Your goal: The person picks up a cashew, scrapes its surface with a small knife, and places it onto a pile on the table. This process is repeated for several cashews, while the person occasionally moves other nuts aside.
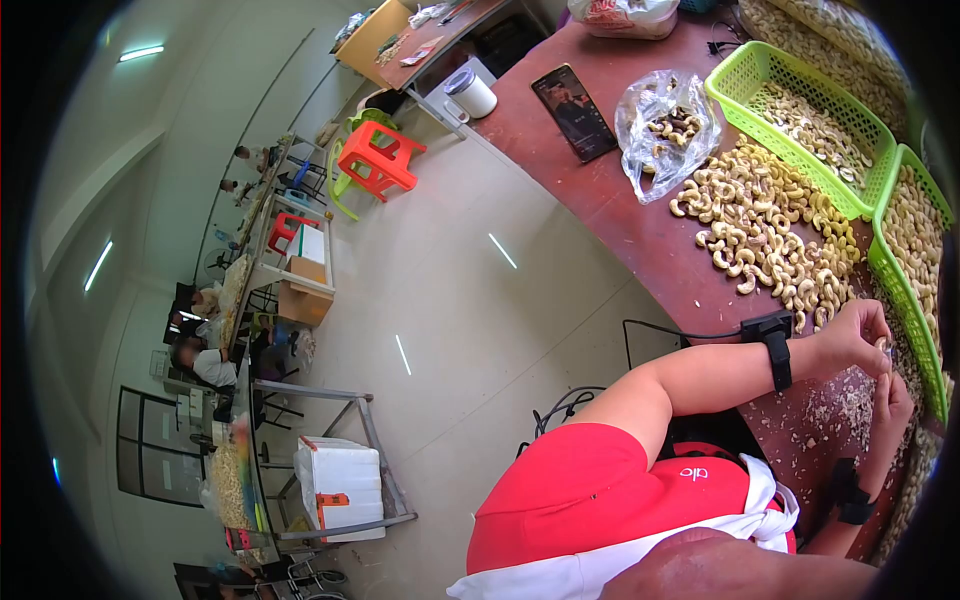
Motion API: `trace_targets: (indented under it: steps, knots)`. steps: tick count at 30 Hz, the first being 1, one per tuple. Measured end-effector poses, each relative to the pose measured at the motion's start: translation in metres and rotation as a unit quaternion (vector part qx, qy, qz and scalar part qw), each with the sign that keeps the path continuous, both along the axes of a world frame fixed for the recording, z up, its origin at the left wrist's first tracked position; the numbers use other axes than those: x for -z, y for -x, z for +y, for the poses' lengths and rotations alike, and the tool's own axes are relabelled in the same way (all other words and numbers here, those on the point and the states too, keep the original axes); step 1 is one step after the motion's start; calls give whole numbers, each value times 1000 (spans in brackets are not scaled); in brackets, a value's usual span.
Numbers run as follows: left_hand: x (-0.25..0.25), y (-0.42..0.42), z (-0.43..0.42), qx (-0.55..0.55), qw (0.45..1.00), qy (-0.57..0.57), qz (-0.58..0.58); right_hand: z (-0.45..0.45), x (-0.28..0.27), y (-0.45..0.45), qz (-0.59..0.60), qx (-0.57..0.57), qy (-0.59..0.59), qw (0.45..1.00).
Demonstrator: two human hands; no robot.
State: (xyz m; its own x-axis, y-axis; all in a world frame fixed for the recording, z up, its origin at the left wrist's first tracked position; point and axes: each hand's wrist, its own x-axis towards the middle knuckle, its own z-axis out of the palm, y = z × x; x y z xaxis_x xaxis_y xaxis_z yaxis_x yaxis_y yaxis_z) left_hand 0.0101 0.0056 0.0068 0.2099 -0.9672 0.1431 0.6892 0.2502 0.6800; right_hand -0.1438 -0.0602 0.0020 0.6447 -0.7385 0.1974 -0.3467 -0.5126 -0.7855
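My left hand (858, 335) is closed in a pinch on a small pale piece that looks like a cashew (882, 345). Just below it, my right hand (890, 408) is closed too, its fingertips meeting the left hand's. Whether it grips anything, I cannot make out. Both wrists wear black straps. Loose cashews (770, 220) are heaped on the dark red table, just past my left hand. Pale crumbs and skin flakes (840, 410) lie under my hands. Beside them stands a green basket (890, 270) of cashews.
Another green basket (735, 85) holds pale cashew pieces. Near the heap are a plastic bag (640, 105) with darker nuts, a phone (573, 113) and a white mug (471, 93). A cable hangs at the table edge. Red stools (380, 160) and people at benches are across the floor.
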Motion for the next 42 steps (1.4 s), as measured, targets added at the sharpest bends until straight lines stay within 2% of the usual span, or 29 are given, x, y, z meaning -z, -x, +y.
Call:
trace_targets:
  steps: [42]
  knots:
    - [5, 0, -3, 8, 1000, 4, 11, 5, -3, -1, -1, -1, -12, 1000]
